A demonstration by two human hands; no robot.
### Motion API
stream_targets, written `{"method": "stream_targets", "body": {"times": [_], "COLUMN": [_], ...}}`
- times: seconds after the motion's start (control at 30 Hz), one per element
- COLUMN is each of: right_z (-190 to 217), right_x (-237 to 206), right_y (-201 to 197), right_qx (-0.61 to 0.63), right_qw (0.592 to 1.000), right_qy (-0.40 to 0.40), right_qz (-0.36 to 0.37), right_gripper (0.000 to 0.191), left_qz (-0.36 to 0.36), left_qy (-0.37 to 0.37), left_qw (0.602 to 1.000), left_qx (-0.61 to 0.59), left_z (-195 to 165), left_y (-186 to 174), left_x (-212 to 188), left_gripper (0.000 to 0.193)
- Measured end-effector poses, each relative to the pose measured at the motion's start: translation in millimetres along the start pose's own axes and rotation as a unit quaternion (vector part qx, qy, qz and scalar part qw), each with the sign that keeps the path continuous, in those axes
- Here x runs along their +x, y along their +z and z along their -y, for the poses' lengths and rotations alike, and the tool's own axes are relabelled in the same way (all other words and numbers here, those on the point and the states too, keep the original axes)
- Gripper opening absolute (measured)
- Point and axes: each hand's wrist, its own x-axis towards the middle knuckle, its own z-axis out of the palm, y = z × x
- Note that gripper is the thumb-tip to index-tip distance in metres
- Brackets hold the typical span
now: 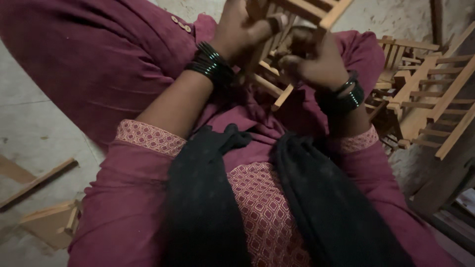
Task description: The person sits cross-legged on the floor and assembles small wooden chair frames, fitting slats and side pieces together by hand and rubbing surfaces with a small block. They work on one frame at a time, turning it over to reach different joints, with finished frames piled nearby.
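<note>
The person is sitting on the floor and is holding a small wooden slatted frame (287,29) above the lap; all places here I am giving relative to this frame. The left hand (237,29) is closing around the frame's left side, fingers wrapped on a thin bar; the right hand (314,62) is gripping it from below and to the right, fingers curled on the lower slats. The top of the frame is running out of the picture, so its full shape I cannot tell.

The frame is looking light and stiff, made of thin sticks; I judge the joints are fragile, so it is better to hold it at the thicker outer rails, not at the single slats; the raw wood is probably not slippery.

To the right of the frame a pile of similar wooden racks (425,94) is lying near, so room on that side is narrow. To the lower left, well apart, loose wooden pieces (47,217) are lying on the concrete floor (29,128); there more open room is showing. Directly under the frame are the maroon clothes and a dark scarf (208,198).
</note>
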Motion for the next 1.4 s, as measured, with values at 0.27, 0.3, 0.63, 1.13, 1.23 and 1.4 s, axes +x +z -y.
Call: {"method": "stream_targets", "body": {"times": [0.27, 0.3, 0.63, 1.13, 1.23, 1.4], "right_z": [31, 31, 52, 48, 37, 20], "right_x": [8, 10, 21, 26, 24, -6], "right_y": [3, 7, -2, -12, -1, -8], "right_qx": [-0.257, -0.282, -0.516, -0.555, -0.565, -0.209], "right_qw": [0.964, 0.957, 0.843, 0.797, 0.8, 0.945], "right_qy": [-0.072, -0.065, -0.04, -0.077, -0.198, -0.172], "right_qz": [0.018, 0.017, 0.145, 0.223, 0.031, -0.185], "right_gripper": [0.021, 0.024, 0.013, 0.012, 0.008, 0.003], "left_qz": [0.025, 0.021, -0.001, 0.016, -0.019, -0.097], "left_qy": [-0.086, -0.082, -0.087, 0.014, -0.073, -0.089], "left_qw": [0.984, 0.986, 0.993, 0.998, 0.987, 0.982], "left_qx": [-0.153, -0.147, -0.075, -0.053, -0.139, -0.135], "left_z": [-29, -31, -25, -12, -12, 18], "left_y": [2, 3, 8, 17, 15, 6], "left_x": [6, 6, 9, 9, 6, -6], "left_gripper": [0.03, 0.029, 0.025, 0.035, 0.032, 0.019]}}
